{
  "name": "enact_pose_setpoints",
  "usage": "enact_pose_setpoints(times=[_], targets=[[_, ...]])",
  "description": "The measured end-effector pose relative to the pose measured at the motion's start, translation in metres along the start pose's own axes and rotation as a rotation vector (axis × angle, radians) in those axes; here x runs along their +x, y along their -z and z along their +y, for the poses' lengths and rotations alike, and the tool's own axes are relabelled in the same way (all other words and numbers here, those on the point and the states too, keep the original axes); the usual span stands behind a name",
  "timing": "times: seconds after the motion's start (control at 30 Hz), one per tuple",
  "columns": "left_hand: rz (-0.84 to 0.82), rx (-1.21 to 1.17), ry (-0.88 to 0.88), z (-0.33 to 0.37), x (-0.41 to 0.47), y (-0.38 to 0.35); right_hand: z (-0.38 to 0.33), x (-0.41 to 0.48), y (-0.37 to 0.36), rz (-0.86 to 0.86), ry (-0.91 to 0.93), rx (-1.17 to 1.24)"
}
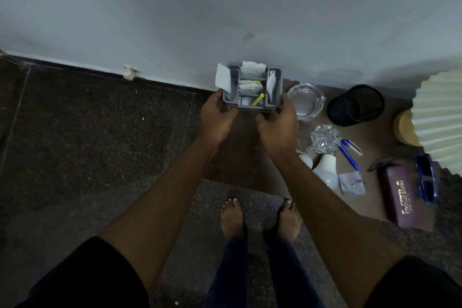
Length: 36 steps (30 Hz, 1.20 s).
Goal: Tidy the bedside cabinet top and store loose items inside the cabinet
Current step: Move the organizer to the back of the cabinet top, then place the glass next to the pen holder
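Observation:
A grey plastic organiser [252, 105] with several compartments holds white papers and a yellow marker [258, 99]. It sits at the back left corner of the brown cabinet top [240, 157], against the wall. My left hand [217, 117] grips its left side and my right hand [277, 125] grips its right side. To its right on the top lie a glass ashtray [305, 100], a black mesh pen cup [356, 105], a crystal ornament [324, 139], blue pens [348, 154], white bulbs [325, 167], a maroon glasses case [400, 197] and blue glasses [427, 180].
A pleated cream lampshade [440, 112] on a wooden base [406, 127] stands at the right edge. A small foil packet [351, 182] lies near the bulbs. Dark speckled floor [100, 132] spreads to the left; my bare feet [260, 217] stand at the cabinet's front edge.

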<state>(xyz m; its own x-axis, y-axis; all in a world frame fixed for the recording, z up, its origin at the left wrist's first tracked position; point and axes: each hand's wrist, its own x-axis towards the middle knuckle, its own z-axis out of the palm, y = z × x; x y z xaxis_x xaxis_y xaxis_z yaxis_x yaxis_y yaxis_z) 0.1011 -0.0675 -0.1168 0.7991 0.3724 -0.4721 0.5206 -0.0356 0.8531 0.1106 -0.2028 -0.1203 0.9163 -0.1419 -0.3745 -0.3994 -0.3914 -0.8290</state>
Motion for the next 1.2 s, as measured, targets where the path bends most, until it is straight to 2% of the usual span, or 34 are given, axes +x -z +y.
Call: enact_pose_setpoints(times=[0.4,0.57,0.9,1.2], targets=[[0.038,-0.003,0.080,-0.012,-0.028,-0.005,0.008,-0.026,0.011,0.043,0.016,0.006],[0.118,0.017,0.148,-0.017,-0.048,-0.011,0.011,-0.047,0.021,0.022,-0.008,0.044],[0.030,0.048,0.078,-0.021,-0.115,-0.045,0.027,-0.090,0.053,0.040,-0.046,0.099],[-0.052,0.045,0.068,-0.021,-0.149,-0.084,0.048,-0.109,0.095,0.131,-0.110,0.127]])
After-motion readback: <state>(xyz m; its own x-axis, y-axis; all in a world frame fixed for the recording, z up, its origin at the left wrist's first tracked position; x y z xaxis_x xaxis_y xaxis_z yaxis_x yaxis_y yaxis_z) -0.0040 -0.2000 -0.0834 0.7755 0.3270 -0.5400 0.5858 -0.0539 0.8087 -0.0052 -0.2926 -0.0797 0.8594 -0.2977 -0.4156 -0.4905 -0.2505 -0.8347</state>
